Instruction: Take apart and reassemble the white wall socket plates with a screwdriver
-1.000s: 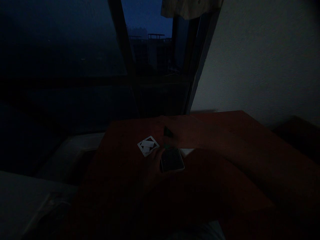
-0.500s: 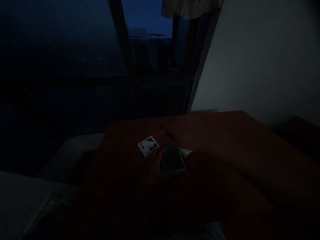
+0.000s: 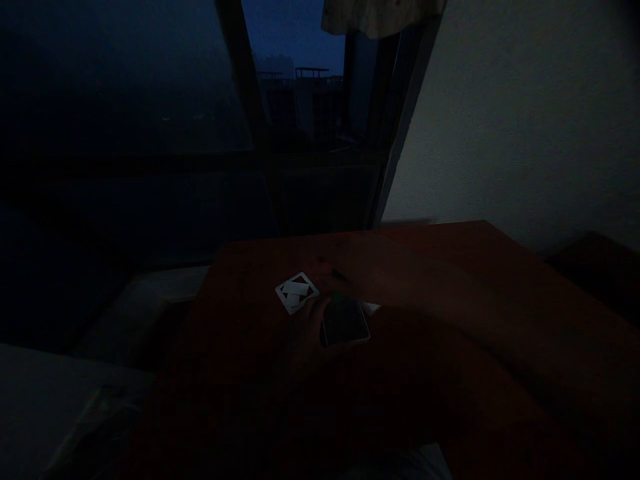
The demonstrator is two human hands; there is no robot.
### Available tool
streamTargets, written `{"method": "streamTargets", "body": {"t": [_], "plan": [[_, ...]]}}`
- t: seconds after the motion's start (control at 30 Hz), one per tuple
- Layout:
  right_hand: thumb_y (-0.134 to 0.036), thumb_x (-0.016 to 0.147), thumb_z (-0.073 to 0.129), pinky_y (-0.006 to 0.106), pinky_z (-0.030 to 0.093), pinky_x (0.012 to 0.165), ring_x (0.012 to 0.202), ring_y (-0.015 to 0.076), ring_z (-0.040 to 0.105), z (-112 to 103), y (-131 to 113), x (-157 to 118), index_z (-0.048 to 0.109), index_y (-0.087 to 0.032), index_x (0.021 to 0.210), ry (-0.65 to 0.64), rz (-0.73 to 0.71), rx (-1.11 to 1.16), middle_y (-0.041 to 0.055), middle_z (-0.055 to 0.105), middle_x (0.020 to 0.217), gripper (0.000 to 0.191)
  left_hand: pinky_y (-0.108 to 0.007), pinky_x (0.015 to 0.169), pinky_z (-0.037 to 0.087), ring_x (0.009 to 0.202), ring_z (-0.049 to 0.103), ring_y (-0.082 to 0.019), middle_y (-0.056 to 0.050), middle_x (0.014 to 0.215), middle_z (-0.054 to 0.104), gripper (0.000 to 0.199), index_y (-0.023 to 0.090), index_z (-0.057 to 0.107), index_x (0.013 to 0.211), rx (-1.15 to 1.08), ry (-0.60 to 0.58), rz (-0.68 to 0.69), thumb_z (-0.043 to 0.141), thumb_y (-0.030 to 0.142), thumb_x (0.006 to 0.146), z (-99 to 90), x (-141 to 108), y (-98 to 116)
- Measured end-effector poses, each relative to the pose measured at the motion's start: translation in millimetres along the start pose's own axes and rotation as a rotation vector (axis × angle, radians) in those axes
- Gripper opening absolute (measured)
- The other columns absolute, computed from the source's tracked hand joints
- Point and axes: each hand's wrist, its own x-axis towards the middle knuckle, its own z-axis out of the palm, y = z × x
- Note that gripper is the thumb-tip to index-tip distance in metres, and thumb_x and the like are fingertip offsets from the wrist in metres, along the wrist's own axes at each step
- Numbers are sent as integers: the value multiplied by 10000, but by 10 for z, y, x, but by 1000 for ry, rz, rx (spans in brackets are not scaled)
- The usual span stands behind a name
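Observation:
The scene is very dark. My left hand [image 3: 306, 330] is closed round the left side of a dark, flat, squarish object [image 3: 346, 323] with a thin pale edge; its exact kind is too dim to tell. Over the object's far edge reaches my right hand [image 3: 357, 267], coming in from the right, its fingers lost in shadow. A small green patch [image 3: 338, 296] shows below the right hand, at the object's top edge. Just left of both hands lies a white square frame [image 3: 283, 300] with pale strips across its dark middle. A white piece [image 3: 371, 308] peeks out under my right forearm.
Everything rests on a reddish-brown table [image 3: 450, 233]. Beyond it stands a dark window [image 3: 300, 160] with buildings outside. A pale wall [image 3: 510, 120] rises at the right, and a pale surface [image 3: 60, 380] lies at the lower left.
My right hand has come slightly lower over the dark object, covering more of the white piece. The green patch looks a little brighter. My left hand stays in place.

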Motion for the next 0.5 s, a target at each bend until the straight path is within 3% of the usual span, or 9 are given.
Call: {"method": "streamTargets", "body": {"t": [0.17,0.33,0.5], "plan": [[-190,792,629,232,411,610,842,170,623,-69,28,-60,589,-172,1035,-80,-212,197,77,672,1028,246,-490,1023,390,1267,417,-353,-135,1412,387,918,219,352,1392,-5,-23,10,754,569,644,9,6,-26],[-388,898,503,293,428,625,868,238,647,-14,-16,-52,564,-150,1125,31,-5,2,124,678,1031,335,-508,1031,377,1288,390,-357,-138,1434,366,917,221,335,1404,-6,-13,18,751,552,656,12,5,-44],[-317,916,456,288,426,629,864,234,661,-7,5,-23,581,-150,1094,20,46,-42,121,702,1003,274,-485,1033,385,1266,423,-334,-140,1405,408,851,206,363,1390,-52,-34,29,733,533,697,-63,8,-14]]}}
